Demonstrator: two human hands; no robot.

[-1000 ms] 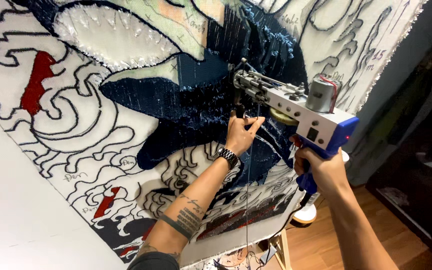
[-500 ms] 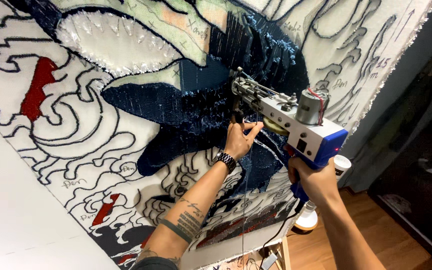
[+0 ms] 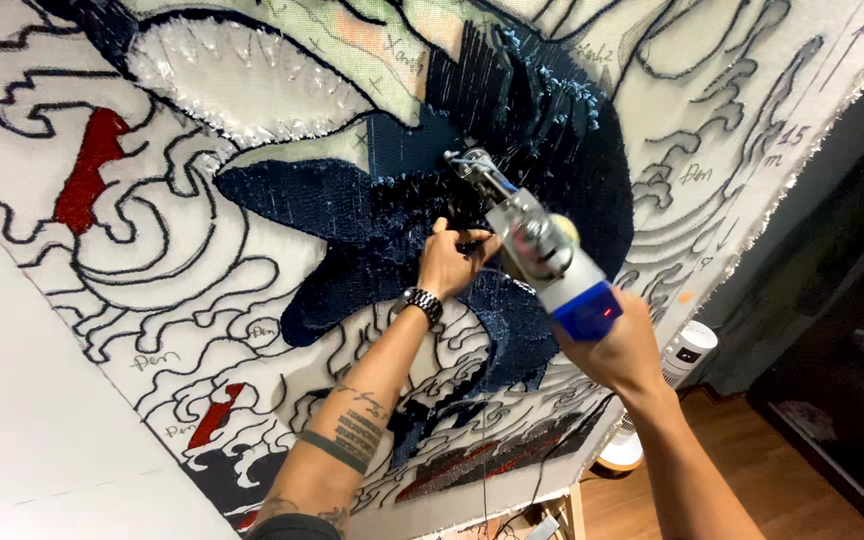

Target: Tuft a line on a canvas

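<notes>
The tufting gun [image 3: 537,245], judged rigid and fairly heavy, is gripped at its rear by the right hand [image 3: 617,345]; left hand [image 3: 449,265] fingers are curled around its front handle, against the stretched cloth [image 3: 202,230].

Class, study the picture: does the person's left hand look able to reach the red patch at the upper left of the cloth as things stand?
Probably yes. The left hand rests on the dark blue tufted area beside the tufting gun, and only open cloth lies between it and the red patch. It would need to leave the gun first.
</notes>
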